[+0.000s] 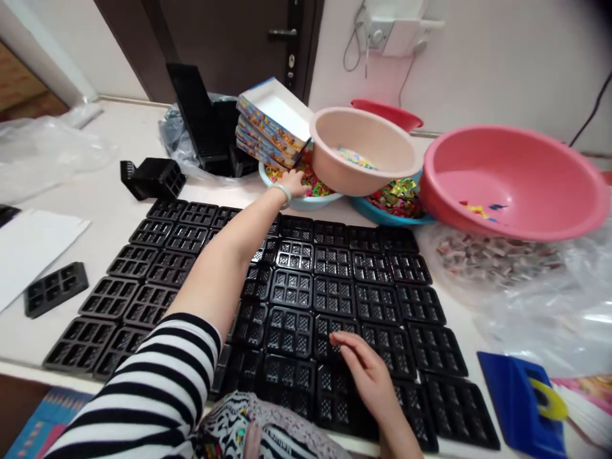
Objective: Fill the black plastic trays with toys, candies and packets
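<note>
My left hand (295,183) reaches to the back, over a light blue basin (313,203) of small bright multicoloured pieces (319,186). Its fingers look spread at the pieces, and I see nothing held in them. Over the front rows of black plastic trays (291,288), my right hand (367,373) has its fingers curled and close together. Whatever may lie between those fingertips is hidden. The trays stand in rows across the table, each divided into small compartments with a textured bottom.
Printed boxes (272,131) are stacked behind the light blue basin. A peach basin (366,153) rests above a blue basin (394,220) of shiny wrapped pieces. A large pink basin (516,172) stands right, beside a bag of small packets (497,258). One loose tray (56,289) lies left.
</note>
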The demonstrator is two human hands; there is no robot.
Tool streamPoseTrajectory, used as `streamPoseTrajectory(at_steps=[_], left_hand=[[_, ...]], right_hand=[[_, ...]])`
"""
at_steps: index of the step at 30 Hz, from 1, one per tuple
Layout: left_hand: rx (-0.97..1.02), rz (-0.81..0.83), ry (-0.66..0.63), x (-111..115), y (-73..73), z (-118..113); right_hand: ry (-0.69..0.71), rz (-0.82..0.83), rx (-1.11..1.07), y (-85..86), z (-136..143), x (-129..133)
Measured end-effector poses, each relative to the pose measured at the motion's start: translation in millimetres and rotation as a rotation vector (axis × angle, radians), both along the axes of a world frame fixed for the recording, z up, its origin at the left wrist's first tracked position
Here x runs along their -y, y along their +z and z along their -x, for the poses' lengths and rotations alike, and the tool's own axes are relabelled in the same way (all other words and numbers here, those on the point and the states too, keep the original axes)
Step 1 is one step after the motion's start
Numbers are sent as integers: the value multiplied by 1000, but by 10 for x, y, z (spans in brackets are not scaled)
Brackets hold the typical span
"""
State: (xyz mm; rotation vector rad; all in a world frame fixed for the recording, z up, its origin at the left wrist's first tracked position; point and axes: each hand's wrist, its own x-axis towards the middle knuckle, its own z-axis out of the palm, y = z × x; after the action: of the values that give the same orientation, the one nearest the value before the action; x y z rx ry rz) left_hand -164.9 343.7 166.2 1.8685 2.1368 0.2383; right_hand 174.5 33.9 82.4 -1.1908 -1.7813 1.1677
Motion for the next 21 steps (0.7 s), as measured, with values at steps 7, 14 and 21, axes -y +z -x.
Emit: streamPoseTrajectory(at_steps=[7,14,21], left_hand=[[-114,101,-28,-293,-153,1],[-86,93,-57,-447,-256,90],[-92,38,-98,-372,-182,94]], right_hand=[[66,-45,-9,29,-72,-320],[207,-61,-14,164,68,-520],[238,-65,1,135,130,-568]])
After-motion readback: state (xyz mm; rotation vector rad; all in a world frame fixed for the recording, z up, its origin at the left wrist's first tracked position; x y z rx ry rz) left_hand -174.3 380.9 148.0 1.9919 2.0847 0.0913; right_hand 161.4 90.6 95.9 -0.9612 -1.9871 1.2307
